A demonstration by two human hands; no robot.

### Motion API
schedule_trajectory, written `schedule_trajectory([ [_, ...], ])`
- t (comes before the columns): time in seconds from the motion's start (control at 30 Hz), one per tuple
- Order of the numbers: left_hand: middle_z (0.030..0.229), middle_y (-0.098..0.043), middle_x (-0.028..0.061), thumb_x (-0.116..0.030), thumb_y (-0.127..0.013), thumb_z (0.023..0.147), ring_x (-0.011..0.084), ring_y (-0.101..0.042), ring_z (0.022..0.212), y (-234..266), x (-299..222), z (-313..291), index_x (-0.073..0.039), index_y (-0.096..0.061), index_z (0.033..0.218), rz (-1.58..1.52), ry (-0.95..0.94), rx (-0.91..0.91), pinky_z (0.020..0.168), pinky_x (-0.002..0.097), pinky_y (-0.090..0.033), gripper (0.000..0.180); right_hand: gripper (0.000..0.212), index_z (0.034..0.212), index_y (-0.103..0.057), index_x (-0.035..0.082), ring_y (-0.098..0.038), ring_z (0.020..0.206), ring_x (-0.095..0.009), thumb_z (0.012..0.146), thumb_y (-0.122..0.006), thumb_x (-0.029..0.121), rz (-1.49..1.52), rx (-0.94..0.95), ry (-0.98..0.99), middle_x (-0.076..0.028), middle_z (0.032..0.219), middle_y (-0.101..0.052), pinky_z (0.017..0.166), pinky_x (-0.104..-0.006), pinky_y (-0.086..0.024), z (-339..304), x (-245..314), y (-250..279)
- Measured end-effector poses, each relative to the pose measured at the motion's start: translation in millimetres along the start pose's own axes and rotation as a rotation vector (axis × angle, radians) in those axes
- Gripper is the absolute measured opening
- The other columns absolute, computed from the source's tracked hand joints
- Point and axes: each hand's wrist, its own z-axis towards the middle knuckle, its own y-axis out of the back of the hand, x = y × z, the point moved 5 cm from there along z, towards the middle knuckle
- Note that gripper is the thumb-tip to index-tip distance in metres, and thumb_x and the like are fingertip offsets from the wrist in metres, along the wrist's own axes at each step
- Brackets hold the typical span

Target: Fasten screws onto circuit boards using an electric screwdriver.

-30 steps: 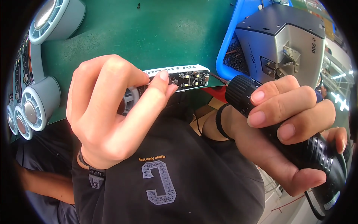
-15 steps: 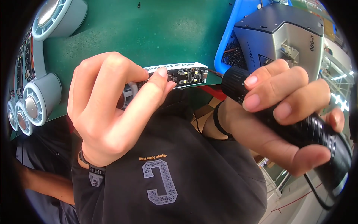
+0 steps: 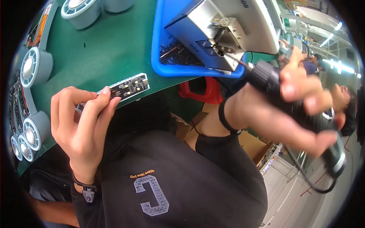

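Note:
My left hand (image 3: 81, 121) is closed, thumb and fingertips pinching a black circuit board (image 3: 131, 86) seated in a white-edged housing. Pale square parts and a metal port show on the board's free end. On the right, my right hand (image 3: 300, 102), smeared by motion, wraps round a black corded electric screwdriver (image 3: 266, 76). The screwdriver's thin bit points left at the opening of a silver screw feeder (image 3: 213, 49). Whether the bit touches a screw there is too small to tell.
The feeder stands in a blue tray (image 3: 157, 57) with many loose black screws (image 3: 180, 51). Pale blue round fan heads (image 3: 36, 68) line the green table's (image 3: 118, 45) left and far edges. A red object (image 3: 201, 91) and cardboard boxes (image 3: 247, 144) sit below the table.
The screwdriver has left the board's end and is now at the screw feeder. My left hand still holds the board, which appears lower and further left. The view has turned right.

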Motion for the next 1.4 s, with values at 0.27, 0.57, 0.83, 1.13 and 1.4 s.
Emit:
schedule_trajectory([
  [0.27,0.086,-0.061,0.0049,-0.002,-0.093,0.071,0.0236,-0.058,0.082,0.1,-4.9,-0.5,-0.005,-0.078,0.093,0.0,0.014,-0.015,0.055,0.0341,-0.04,0.027,0.049,0.1,-0.051,0.007,-0.046,0.041,-0.019,0.101,-0.047,0.055,-0.244,0.11,-0.225,-0.005,0.066,-0.049,0.043,-0.0335,-0.042,8.7,-48.5,2.4],
  [0.57,0.085,-0.062,0.0049,-0.002,-0.095,0.065,0.0235,-0.06,0.081,7.7,9.2,-13.8,-0.005,-0.078,0.093,-0.043,0.084,-0.015,0.062,0.0349,-0.046,0.032,0.056,0.111,-0.051,0.004,-0.046,0.046,-0.017,0.1,-0.054,0.059,0.256,0.374,-0.396,-0.005,0.078,-0.051,0.049,-0.034,-0.044,-29.1,-8.2,-34.8],
  [0.83,0.084,-0.063,0.0045,-0.003,-0.095,0.062,0.023,-0.061,0.08,8.1,20.7,-28.3,-0.006,-0.079,0.092,-0.053,0.094,-0.027,0.063,0.0343,-0.048,0.035,0.061,0.123,-0.044,0.003,-0.045,0.044,-0.016,0.102,-0.054,0.06,0.192,0.57,-0.41,-0.005,0.081,-0.051,0.041,-0.0364,-0.044,-75.5,14.6,-53.6],
  [1.13,0.084,-0.063,0.004,-0.003,-0.095,0.061,0.0224,-0.06,0.08,3.8,24.5,-31.7,-0.006,-0.079,0.092,-0.062,0.063,-0.057,0.064,0.0331,-0.049,0.035,0.061,0.13,-0.044,0.006,-0.05,0.048,-0.018,0.104,-0.051,0.061,0.239,0.651,-0.463,-0.006,0.083,-0.052,0.046,-0.038,-0.051,-88.5,4.0,-50.1],
  [1.4,0.085,-0.063,0.004,-0.006,-0.096,0.06,0.0231,-0.061,0.081,1.8,26.0,-33.6,-0.007,-0.08,0.094,-0.049,0.048,-0.049,0.065,0.034,-0.05,0.038,0.063,0.133,-0.048,0.009,-0.053,0.052,-0.018,0.106,-0.048,0.066,0.285,0.684,-0.461,-0.005,0.086,-0.052,0.052,-0.0376,-0.054,-98.1,2.0,-53.7],
])
